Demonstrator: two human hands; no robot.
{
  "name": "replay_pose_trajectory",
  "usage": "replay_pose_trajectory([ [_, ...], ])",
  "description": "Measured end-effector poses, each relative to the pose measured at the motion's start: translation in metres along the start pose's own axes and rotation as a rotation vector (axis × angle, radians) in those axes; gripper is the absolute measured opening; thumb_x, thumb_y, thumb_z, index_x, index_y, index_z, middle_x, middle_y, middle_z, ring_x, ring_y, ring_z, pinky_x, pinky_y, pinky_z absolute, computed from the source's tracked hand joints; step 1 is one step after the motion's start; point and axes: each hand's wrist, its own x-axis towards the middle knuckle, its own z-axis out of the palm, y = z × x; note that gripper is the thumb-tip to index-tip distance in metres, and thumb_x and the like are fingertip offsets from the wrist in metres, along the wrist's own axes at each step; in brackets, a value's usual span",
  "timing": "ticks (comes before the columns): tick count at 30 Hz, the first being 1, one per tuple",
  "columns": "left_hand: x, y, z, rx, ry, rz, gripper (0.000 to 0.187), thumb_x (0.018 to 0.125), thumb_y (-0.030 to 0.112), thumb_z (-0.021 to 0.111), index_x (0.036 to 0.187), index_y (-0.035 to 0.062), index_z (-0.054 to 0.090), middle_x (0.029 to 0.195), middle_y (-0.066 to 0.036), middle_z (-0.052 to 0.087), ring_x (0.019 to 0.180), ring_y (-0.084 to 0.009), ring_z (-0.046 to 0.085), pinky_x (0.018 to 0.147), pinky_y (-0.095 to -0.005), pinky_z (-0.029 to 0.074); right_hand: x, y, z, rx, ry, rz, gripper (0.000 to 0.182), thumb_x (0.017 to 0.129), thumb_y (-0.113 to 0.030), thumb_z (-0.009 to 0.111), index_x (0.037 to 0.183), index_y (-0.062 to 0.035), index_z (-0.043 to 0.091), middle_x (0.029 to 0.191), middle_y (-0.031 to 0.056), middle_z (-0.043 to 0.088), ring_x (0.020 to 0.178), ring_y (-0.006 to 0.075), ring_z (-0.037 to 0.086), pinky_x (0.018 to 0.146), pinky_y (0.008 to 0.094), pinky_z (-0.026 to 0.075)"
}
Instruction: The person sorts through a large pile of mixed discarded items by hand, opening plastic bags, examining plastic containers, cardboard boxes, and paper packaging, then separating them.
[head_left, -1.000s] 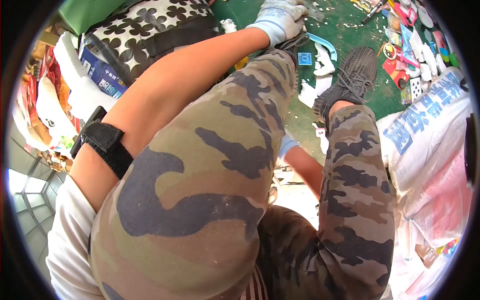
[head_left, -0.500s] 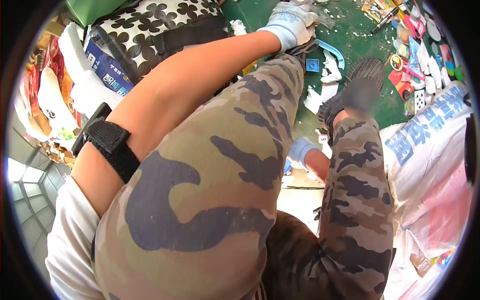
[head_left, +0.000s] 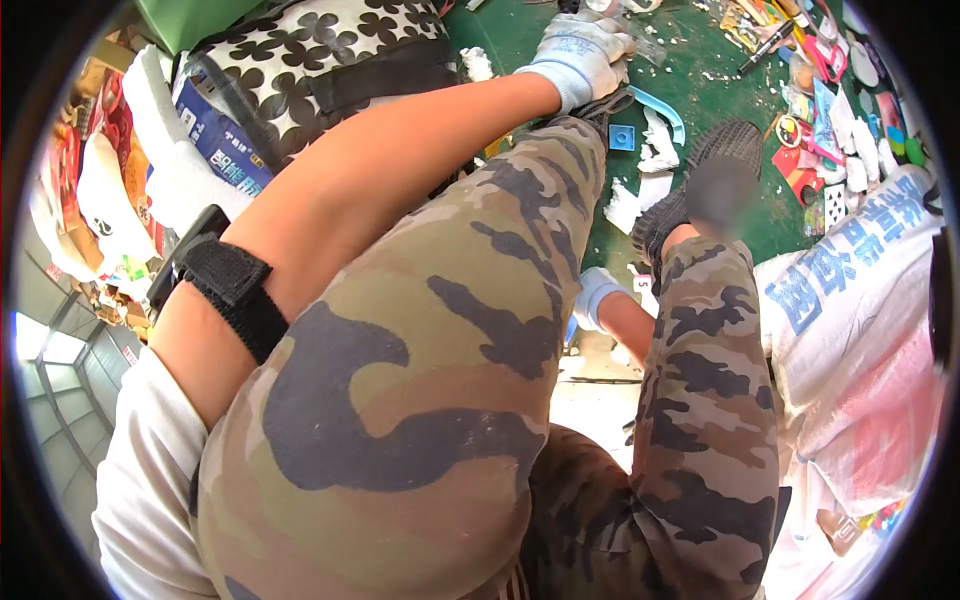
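Observation:
My left hand [head_left: 582, 55], in a white and light-blue glove, reaches past my left knee to the green floor at the top of the view. Its fingers are curled, and what they hold is not clear; a clear plastic piece [head_left: 648, 45] lies right beside them. A light-blue curved plastic strip [head_left: 660, 112] and a small blue square block [head_left: 622, 137] lie just below this hand. Between my legs shows the gloved cuff of my right hand [head_left: 597, 297], its fingers hidden behind my left thigh. Torn white scraps [head_left: 656, 150] lie near my shoe.
Mixed small items, including a black pen [head_left: 766, 48] and a playing card [head_left: 834, 207], are heaped at the upper right. A white woven sack [head_left: 850, 270] with blue lettering stands right. At left are a patterned bag [head_left: 300, 60] and a blue box [head_left: 215, 135].
My left hand has shifted slightly, and something dark and a clear piece now show beyond its fingers. The view has moved a little; my right hand stays between the legs.

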Motion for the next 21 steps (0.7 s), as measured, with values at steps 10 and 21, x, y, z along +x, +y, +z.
replay_pose_trajectory([
  [10, 0.002, 0.000, 0.000, -0.043, 0.031, 0.002, 0.022, 0.075, 0.025, 0.056, 0.093, 0.0150, 0.064, 0.102, -0.007, 0.060, 0.102, -0.0264, 0.053, 0.087, -0.0386, 0.041, -0.028, 0.128, -0.081, 0.126, 0.716, 0.511, 0.028, 0.084, -0.016, 0.048, 0.111, -0.0233, 0.053, 0.106, 0.0073, 0.059, 0.094, 0.0231, 0.060, 0.077, 0.0347, 0.049],
  [21, 0.022, 0.038, -0.187, -0.440, -0.439, 0.021, 0.022, 0.086, 0.016, 0.054, 0.101, 0.0010, 0.060, 0.094, -0.006, 0.062, 0.090, -0.0122, 0.056, 0.082, -0.0247, 0.043, -0.043, -0.021, 0.101, 0.358, 0.535, 0.361, 0.028, 0.087, -0.018, 0.045, 0.113, -0.0276, 0.053, 0.113, 0.0050, 0.056, 0.097, 0.0240, 0.059, 0.079, 0.0354, 0.049],
])
